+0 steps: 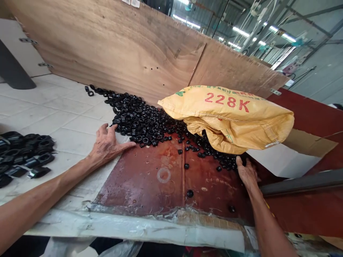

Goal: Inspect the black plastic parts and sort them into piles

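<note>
A heap of small black plastic rings (144, 121) spreads over the tiled and red parts of the table. My left hand (108, 142) rests at the near left edge of the heap, fingers spread, thumb stretched to the right. At the heap's right end, beside a yellow woven sack (241, 125) marked 228K, my right hand (248, 171) has its thumb up and its fingers apart, partly hidden behind the thumb side. Neither hand visibly grips anything. The sack lies on its side over part of the heap.
Larger black rings (26, 153) form a second pile at the left. A tall plywood board (120, 46) stands along the back. Several loose rings lie on the red board (150, 178). An open cardboard box (289, 160) and a grey bar (302, 182) are at the right.
</note>
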`<state>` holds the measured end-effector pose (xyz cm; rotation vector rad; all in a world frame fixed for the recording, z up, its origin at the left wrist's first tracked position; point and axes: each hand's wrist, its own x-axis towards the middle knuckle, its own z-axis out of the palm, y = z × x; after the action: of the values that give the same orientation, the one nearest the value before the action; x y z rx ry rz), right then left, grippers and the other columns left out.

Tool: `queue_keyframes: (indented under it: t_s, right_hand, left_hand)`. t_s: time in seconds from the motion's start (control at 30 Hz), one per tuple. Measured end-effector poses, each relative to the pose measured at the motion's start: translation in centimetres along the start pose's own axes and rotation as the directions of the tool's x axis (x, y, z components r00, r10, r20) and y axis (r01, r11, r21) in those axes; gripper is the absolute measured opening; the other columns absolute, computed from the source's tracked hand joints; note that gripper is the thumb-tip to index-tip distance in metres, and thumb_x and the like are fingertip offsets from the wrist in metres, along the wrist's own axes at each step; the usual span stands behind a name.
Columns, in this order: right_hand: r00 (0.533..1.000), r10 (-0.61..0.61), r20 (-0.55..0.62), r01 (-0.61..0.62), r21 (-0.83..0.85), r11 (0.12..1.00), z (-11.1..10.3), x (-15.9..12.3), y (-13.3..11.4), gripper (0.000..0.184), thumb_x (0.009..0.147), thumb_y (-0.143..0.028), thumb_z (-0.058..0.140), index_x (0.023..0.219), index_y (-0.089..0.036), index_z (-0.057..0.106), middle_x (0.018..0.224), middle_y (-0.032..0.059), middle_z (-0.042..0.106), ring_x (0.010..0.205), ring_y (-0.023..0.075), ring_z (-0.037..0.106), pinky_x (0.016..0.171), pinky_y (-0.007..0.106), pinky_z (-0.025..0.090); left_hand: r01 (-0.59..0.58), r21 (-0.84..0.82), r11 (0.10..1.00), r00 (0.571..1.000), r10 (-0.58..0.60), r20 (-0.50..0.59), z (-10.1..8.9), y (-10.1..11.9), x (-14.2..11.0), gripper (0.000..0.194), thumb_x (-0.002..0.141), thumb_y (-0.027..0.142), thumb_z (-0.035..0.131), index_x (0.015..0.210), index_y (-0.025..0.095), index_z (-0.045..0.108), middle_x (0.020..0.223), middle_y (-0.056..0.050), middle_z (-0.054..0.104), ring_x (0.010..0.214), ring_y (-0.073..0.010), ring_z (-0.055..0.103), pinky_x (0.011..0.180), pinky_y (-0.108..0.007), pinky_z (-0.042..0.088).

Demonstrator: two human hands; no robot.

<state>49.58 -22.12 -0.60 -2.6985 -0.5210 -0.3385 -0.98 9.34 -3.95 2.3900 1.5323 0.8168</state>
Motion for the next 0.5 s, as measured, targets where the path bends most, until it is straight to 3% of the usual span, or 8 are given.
queue_keyframes:
  t_s: [0.13,0.3,0.4,0.5]
  right_hand:
    - [0.998,0.058,0.015,-0.058,-0.013,0.998,0.7,-1.2,-1.3,0.078,0.088,-0.073,0.038,0.137,-0.016,0.061,0.148,0.0253,0.05,0.133,0.0519,0.044,0.103,0.074,0.03]
    - [0.996,-0.07,0.061,0.068,0.025,0.997,0.6,-4.1,-1.7,0.073,0.085,-0.069,0.044,0.136,-0.021,0.063,0.15,0.0168,0.053,0.132,0.049,0.045,0.106,0.067,0.034]
    - [0.986,-0.143,0.082,0.136,0.087,0.987,0.9,-5.7,-2.5,0.072,0.082,-0.07,0.046,0.129,-0.021,0.067,0.143,0.0156,0.059,0.127,0.0482,0.05,0.106,0.067,0.036]
    - [0.988,-0.151,0.017,0.146,0.158,0.977,-0.1,-6.6,-4.4,0.086,0.074,-0.078,0.055,0.128,-0.012,0.064,0.139,0.0248,0.058,0.126,0.0503,0.05,0.103,0.067,0.039]
  left_hand:
    - [-0.055,-0.029,0.998,0.998,0.056,0.023,-0.2,0.1,-0.1,0.103,0.075,0.073,0.069,0.147,0.007,0.037,0.148,-0.026,0.038,0.139,-0.0445,0.038,0.111,-0.057,0.042]
    - [-0.11,0.008,0.994,0.992,0.11,-0.06,0.4,-0.4,0.1,0.104,0.072,0.074,0.071,0.144,0.007,0.039,0.145,-0.029,0.038,0.137,-0.0474,0.038,0.109,-0.06,0.042]
    - [-0.228,0.033,0.973,0.956,0.23,-0.184,0.5,-0.9,-0.1,0.098,0.073,0.073,0.071,0.141,0.009,0.042,0.145,-0.029,0.037,0.139,-0.048,0.036,0.111,-0.061,0.04]
    - [-0.323,0.016,0.946,0.907,0.314,-0.281,0.4,-0.7,-0.5,0.079,0.082,0.064,0.068,0.14,0.016,0.044,0.143,-0.024,0.042,0.138,-0.0431,0.041,0.113,-0.059,0.04]
